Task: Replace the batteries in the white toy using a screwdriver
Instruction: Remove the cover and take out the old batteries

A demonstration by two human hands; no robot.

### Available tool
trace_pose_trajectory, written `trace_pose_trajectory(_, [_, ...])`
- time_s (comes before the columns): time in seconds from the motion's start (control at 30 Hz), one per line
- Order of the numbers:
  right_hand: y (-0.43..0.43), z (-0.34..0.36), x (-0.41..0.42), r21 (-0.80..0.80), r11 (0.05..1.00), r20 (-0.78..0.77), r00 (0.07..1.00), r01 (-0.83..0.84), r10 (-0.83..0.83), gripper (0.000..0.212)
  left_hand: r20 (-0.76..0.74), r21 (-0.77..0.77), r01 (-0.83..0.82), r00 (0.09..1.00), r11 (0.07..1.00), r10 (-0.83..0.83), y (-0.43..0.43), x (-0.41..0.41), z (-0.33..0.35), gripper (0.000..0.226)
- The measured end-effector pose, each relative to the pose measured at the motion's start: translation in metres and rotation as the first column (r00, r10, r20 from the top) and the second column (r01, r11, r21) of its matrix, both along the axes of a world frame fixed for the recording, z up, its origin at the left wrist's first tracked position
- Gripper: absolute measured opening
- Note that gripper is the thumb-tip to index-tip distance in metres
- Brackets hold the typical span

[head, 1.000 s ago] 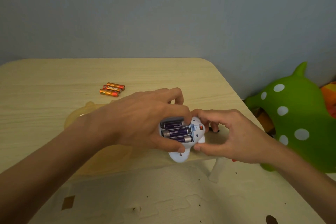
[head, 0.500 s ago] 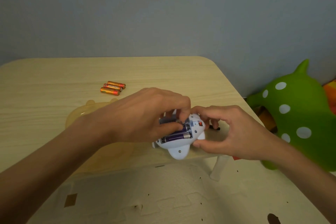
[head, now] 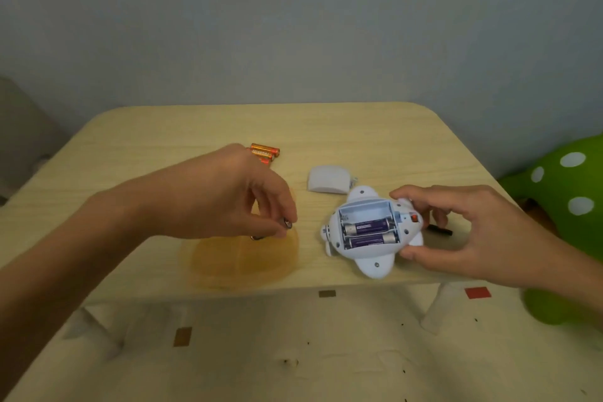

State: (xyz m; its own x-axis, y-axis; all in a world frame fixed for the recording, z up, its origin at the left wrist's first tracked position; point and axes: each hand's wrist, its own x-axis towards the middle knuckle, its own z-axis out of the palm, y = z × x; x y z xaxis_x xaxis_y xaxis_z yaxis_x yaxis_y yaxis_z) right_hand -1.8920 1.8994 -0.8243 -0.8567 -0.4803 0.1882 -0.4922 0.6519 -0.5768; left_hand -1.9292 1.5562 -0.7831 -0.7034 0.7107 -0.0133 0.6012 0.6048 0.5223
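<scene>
The white toy [head: 375,258] lies belly-up near the table's front edge, its battery bay open. Two purple batteries [head: 367,227] sit in the lower slots; the top slot is bare. My right hand [head: 456,228] grips the toy's right side. My left hand [head: 228,196] hovers over an orange dish [head: 241,261], pinching a removed purple battery [head: 287,223] whose metal end shows at the fingertips. The white battery cover [head: 328,179] lies behind the toy. Orange batteries [head: 266,151] lie farther back, partly hidden by my left hand. A black screwdriver tip [head: 440,231] shows under my right hand.
The light wooden table [head: 359,130] has rounded corners and a white leg [head: 439,307] at the front right. A green toy with white dots [head: 567,192] stands on the floor to the right. A pale floor mat [head: 293,352] lies below the front edge.
My left hand has pulled one purple battery out of the toy's top slot and carried it left over the orange dish. The view has shifted right, showing the battery cover.
</scene>
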Motion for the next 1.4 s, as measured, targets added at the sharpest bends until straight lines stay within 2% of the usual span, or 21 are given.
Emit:
trace_pose_trajectory(0.13, [-0.001,0.003,0.002,0.009,1.000,0.006,1.000,-0.017,0.017,0.042,-0.088,-0.181,0.010,0.996,0.983,-0.027,0.000,0.002,-0.013,0.013])
trace_pose_trajectory(0.27, [-0.001,0.004,0.004,0.018,1.000,0.013,1.000,-0.016,0.016,0.042,-0.148,-0.241,0.004,0.988,0.971,-0.041,0.003,0.001,-0.018,0.015])
trace_pose_trajectory(0.5, [-0.005,0.005,0.004,0.022,0.999,0.038,0.999,-0.026,0.025,0.043,-0.243,-0.055,0.062,0.967,0.997,-0.074,0.031,0.006,-0.005,0.034])
trace_pose_trajectory(0.7, [-0.004,0.004,0.001,0.034,0.999,0.052,0.998,-0.022,0.020,0.042,-0.346,-0.080,0.165,0.920,0.983,-0.183,0.076,0.007,-0.015,0.034])
trace_pose_trajectory(0.83, [-0.004,0.001,0.001,0.025,0.999,0.061,0.998,-0.036,0.034,0.038,-0.397,-0.099,0.176,0.896,0.979,-0.201,0.083,0.006,-0.019,0.033])
trace_pose_trajectory(1.13, [-0.011,-0.003,0.001,-0.040,0.999,0.088,0.995,-0.037,0.040,0.027,-0.410,-0.108,0.210,0.881,0.972,-0.236,0.089,0.007,-0.017,0.010])
trace_pose_trajectory(1.33, [-0.004,-0.001,0.000,-0.024,1.000,0.098,0.995,-0.018,0.020,0.024,-0.394,-0.064,0.214,0.892,0.975,-0.221,0.081,0.005,-0.025,0.012])
trace_pose_trajectory(1.4, [-0.004,0.000,0.000,-0.023,1.000,0.085,0.996,-0.013,0.015,0.027,-0.403,-0.074,0.210,0.888,0.975,-0.222,0.083,0.004,-0.024,0.020])
